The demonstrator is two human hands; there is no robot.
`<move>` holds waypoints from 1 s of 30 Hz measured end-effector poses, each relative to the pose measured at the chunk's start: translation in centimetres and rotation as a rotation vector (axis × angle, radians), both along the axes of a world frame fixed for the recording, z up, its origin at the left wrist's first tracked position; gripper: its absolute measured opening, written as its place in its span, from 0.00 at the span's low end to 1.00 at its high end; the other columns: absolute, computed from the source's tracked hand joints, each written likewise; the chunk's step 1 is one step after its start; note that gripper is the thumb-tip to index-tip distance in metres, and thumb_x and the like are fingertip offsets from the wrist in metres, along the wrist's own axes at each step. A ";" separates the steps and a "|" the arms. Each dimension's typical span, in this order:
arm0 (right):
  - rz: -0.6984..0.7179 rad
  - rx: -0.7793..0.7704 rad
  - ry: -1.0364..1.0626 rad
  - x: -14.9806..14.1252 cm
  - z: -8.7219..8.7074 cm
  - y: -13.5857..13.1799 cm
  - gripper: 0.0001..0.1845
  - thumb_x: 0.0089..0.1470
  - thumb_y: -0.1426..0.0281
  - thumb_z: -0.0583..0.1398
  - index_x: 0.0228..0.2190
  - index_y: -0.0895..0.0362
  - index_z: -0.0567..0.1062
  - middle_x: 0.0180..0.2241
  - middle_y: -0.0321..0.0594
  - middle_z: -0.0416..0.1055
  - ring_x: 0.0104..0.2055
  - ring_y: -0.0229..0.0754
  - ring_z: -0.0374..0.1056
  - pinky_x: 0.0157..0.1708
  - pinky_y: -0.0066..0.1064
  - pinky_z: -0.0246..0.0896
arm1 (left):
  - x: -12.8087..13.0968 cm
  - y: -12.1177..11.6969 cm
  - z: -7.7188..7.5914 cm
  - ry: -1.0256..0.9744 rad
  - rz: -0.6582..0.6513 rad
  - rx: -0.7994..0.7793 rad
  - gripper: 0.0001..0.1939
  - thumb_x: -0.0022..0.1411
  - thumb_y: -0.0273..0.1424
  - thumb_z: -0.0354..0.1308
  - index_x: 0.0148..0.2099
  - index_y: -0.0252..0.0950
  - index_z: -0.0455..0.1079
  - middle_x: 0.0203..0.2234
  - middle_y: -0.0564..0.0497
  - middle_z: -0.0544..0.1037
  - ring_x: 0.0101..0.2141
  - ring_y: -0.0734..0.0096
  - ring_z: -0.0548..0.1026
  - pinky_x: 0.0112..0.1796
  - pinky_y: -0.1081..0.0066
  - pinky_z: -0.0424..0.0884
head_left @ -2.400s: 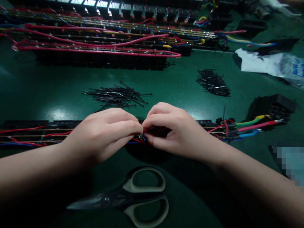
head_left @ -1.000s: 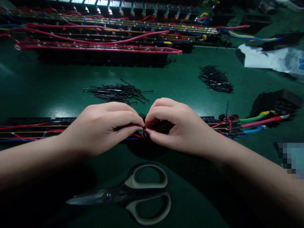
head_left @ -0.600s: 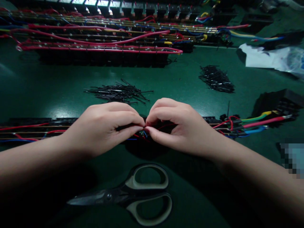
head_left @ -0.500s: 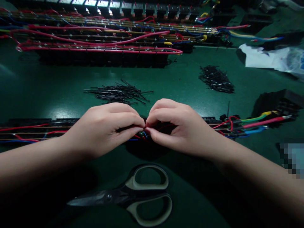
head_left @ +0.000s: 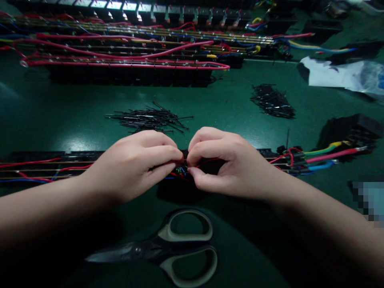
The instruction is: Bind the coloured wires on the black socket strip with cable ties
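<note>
Both hands meet at the middle of a long dark wired strip (head_left: 39,166), which carries metal rails and red and blue wires. My left hand (head_left: 138,164) has its thumb and fingers pinched over the strip. Close beside it, my right hand (head_left: 228,162) curls with thumb and fingertips drawn together. Whatever lies between the fingertips is too small and hidden to make out. Below the fingers, a bit of small circuitry with blue wire (head_left: 181,171) shows. A loose pile of black cable ties (head_left: 147,117) lies just beyond my left hand.
Scissors (head_left: 160,248) lie in front of the strip, blades pointing left. A second bunch of cable ties (head_left: 273,101) lies at the right. Several wired strips with a thick red cable (head_left: 129,56) run along the back. A white plastic bag (head_left: 327,74) is at far right.
My right thumb and fingertips have drawn slightly to the right, leaving a small gap from my left fingertips. The left hand has hardly moved.
</note>
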State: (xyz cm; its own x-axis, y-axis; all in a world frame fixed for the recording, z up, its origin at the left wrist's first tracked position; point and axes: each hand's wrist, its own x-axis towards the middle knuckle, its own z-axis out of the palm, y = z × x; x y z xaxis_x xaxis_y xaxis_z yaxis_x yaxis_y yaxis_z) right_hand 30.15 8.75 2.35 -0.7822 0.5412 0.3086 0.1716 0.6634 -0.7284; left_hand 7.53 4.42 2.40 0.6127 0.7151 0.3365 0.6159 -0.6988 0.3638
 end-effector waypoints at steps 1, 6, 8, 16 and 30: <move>0.003 0.000 0.001 0.0 0.0 0.0 0.06 0.53 0.80 0.62 0.28 0.62 0.79 0.33 0.40 0.73 0.34 0.35 0.69 0.34 0.24 0.63 | 0.0 0.0 0.0 0.007 0.001 0.002 0.13 0.72 0.25 0.52 0.42 0.34 0.79 0.37 0.51 0.82 0.38 0.73 0.78 0.40 0.78 0.71; 0.011 -0.016 -0.006 0.0 0.0 0.1 0.06 0.53 0.80 0.61 0.26 0.61 0.76 0.31 0.38 0.71 0.33 0.34 0.67 0.33 0.24 0.62 | 0.0 0.0 -0.1 0.036 0.011 0.016 0.13 0.71 0.25 0.51 0.42 0.33 0.78 0.36 0.50 0.82 0.37 0.71 0.78 0.39 0.75 0.71; 0.009 -0.012 -0.005 0.0 0.0 0.1 0.06 0.55 0.79 0.61 0.27 0.61 0.75 0.31 0.38 0.70 0.33 0.34 0.66 0.33 0.24 0.61 | 0.0 0.0 -0.1 0.039 0.007 0.014 0.13 0.71 0.25 0.51 0.41 0.33 0.78 0.35 0.50 0.82 0.36 0.71 0.78 0.38 0.75 0.71; -0.007 0.077 -0.050 0.0 -0.3 -0.1 0.08 0.54 0.82 0.60 0.33 0.59 0.76 0.33 0.38 0.72 0.37 0.38 0.67 0.36 0.28 0.60 | -0.1 0.0 0.1 0.039 0.018 -0.002 0.13 0.71 0.25 0.50 0.41 0.35 0.77 0.35 0.52 0.82 0.36 0.71 0.78 0.39 0.75 0.70; -0.014 0.073 -0.058 0.0 -0.5 -0.1 0.09 0.57 0.82 0.58 0.33 0.58 0.76 0.34 0.39 0.72 0.38 0.39 0.68 0.37 0.29 0.60 | 0.1 0.1 0.3 0.047 0.013 -0.029 0.13 0.70 0.24 0.50 0.40 0.33 0.77 0.34 0.51 0.82 0.35 0.71 0.77 0.38 0.75 0.70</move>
